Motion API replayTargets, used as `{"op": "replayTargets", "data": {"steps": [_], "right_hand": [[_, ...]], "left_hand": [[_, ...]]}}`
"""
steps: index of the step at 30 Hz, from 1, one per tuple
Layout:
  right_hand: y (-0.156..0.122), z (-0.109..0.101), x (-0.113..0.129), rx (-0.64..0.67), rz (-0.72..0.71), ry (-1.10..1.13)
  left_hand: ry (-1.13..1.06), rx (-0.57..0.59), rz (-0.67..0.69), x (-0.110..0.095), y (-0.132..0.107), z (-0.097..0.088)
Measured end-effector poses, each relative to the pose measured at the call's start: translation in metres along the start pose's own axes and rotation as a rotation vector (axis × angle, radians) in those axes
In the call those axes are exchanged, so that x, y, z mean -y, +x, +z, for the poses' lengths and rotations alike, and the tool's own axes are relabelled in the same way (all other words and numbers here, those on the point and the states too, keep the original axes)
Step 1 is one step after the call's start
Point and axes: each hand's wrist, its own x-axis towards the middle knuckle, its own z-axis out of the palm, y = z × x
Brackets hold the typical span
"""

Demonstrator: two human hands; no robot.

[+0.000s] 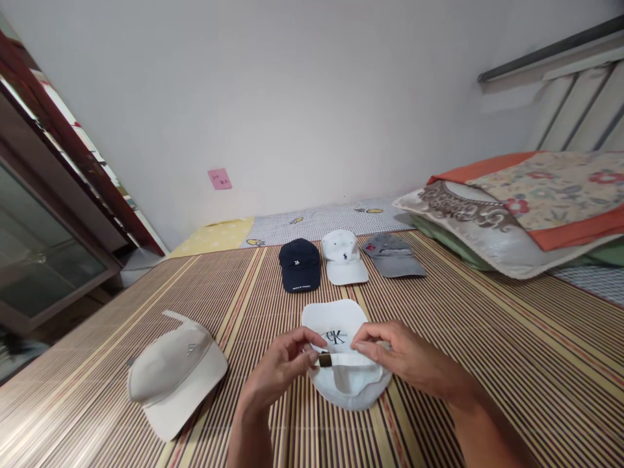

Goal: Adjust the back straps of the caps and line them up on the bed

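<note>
A white baseball cap (361, 396) with dark "CK" lettering lies on the striped mat in front of me, its brim pointing away. Across its back opening runs a white strap with a brownish buckle (325, 359). The thumb and fingers of my left hand (281, 367) pinch the strap's left end, beside the buckle. On the other side, my right hand (414, 361) grips the cap's edge where the strap meets it. My fingers cover parts of both strap ends. A beige cap (170, 370) rests to the left, apart from my hands.
Beyond the held cap stand a navy cap (299, 266), a white cap with a small dark logo (344, 257) and a grey cap (394, 255) in a row. Pillows (536, 201) are stacked at the right. The striped mat (244, 318) reaches toward the wall (316, 97).
</note>
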Motion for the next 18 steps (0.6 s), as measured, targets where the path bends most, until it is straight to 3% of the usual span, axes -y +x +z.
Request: {"op": "replayTargets", "data": {"steps": [8,14,18], "right_hand": [[-0.012,-0.027,-0.021,0.017,0.071,-0.047],[-0.012,-0.026,-0.035,0.009,0.078,-0.074],[-0.011,-0.024,-0.038,-0.030,0.062,-0.083]], "left_hand": [[0.032,-0.027,-0.083,-0.005,-0.002,0.000],[0.239,-0.089,-0.106,-0.014,-0.004,0.006],[0.225,-0.075,-0.134,-0.015,-0.003,0.007]]}}
